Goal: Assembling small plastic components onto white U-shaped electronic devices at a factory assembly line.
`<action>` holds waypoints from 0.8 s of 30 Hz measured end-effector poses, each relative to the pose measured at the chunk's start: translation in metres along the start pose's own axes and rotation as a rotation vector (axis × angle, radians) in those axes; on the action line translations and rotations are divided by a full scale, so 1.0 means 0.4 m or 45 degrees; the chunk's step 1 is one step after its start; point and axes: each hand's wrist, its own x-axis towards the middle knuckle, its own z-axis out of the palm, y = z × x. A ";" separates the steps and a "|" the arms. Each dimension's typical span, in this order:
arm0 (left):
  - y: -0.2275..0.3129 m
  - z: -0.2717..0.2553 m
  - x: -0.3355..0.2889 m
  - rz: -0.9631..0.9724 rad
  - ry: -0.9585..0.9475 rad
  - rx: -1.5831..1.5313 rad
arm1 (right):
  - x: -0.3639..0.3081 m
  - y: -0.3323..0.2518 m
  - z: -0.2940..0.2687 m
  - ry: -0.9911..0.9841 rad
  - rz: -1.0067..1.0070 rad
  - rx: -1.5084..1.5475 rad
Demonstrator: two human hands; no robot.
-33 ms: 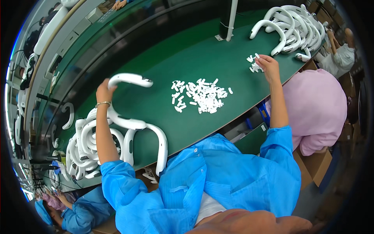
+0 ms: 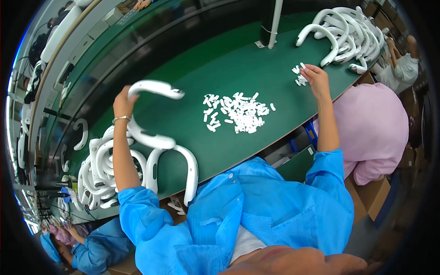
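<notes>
My left hand [image 2: 123,103], with a bracelet at the wrist, grips the bend of a white U-shaped neckband piece [image 2: 156,86]. Its two ends point right over the green table. The lower end overlaps another white neckband [image 2: 191,176] near the table's front edge; I cannot tell if they touch. At the right, my right hand [image 2: 318,82] pinches a small white oblong part [image 2: 303,66] between thumb and fingertips. Just under those fingers is a little cluster of small white parts [image 2: 300,81]. Between the hands lies a larger scattered pile of similar small parts [image 2: 246,114].
White neckbands are heaped at the left [image 2: 97,160] and at the far right [image 2: 350,36]. A pole [image 2: 275,25] stands at the table's back. A person in pink [image 2: 369,123] sits close on the right; another in blue [image 2: 103,247] is at lower left. An open carton [image 2: 378,201] stands below.
My left hand has risen slightly, tilting the neckband piece a little. My right hand stays almost where it was, still pinching the small part.
</notes>
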 end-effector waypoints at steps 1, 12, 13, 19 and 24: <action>0.063 -0.017 0.010 0.007 0.091 0.009 | -0.006 -0.001 0.020 -0.023 0.006 0.007; 0.509 0.170 0.042 -0.293 -0.813 -1.719 | -0.173 -0.060 0.431 -0.487 0.125 0.186; 0.537 0.179 0.019 -0.304 -0.937 -1.837 | -0.184 -0.059 0.450 -0.505 0.135 0.129; 0.598 0.243 -0.046 -0.100 -1.108 -2.043 | -0.199 -0.009 0.476 -0.566 0.156 0.091; 0.617 0.235 -0.097 -0.096 -1.091 -2.204 | -0.233 -0.014 0.471 -0.506 0.177 0.048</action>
